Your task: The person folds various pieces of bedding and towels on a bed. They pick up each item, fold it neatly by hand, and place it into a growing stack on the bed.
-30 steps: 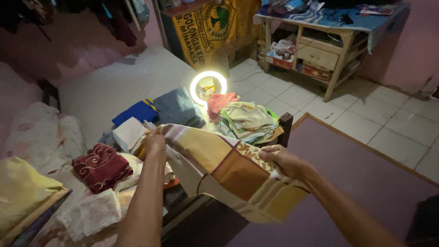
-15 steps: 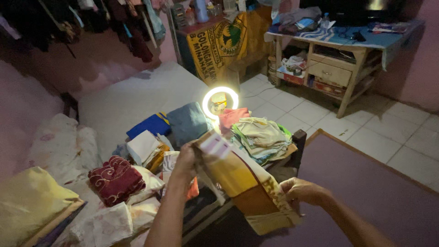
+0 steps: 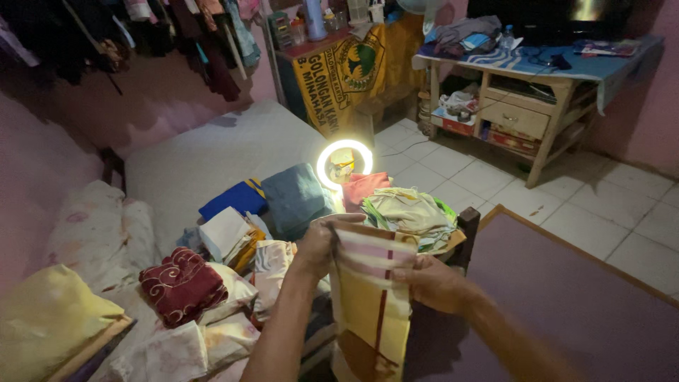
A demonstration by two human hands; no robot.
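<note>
One patterned cloth (image 3: 368,297), striped in yellow, cream and maroon, is held up in front of the person, above the dark wooden footboard (image 3: 463,233) of the bed. It is gathered into a narrow hanging panel, folded lengthwise at least once, and its lower end hangs loose and unfolded. The left hand (image 3: 318,244) is closed on the upper left corner, and the right hand (image 3: 431,283) is clamped on the right edge a little lower (thumb on the front, fingers behind). The fold is judged to be partly made: the width is brought in, but the length is not yet doubled up, and the cloth is not yet laid down.

Just beyond the hands, a loose heap of pale green and cream clothes (image 3: 410,212) is seen by the footboard, apparently unsorted. Beside it lies a red garment (image 3: 364,187), touching a lit ring light (image 3: 344,163). Further left, folded pieces are already laid on the mattress (image 3: 205,152): a grey-blue one (image 3: 297,198), a blue one with a yellow stripe (image 3: 233,199) and a white one (image 3: 223,232). A dark red embroidered bundle (image 3: 180,284) rests on floral bedding nearer the person. Some of the laundry is therefore judged done, with a heap left. A wooden bench (image 3: 537,92) stands well apart on the tiled floor.
</note>
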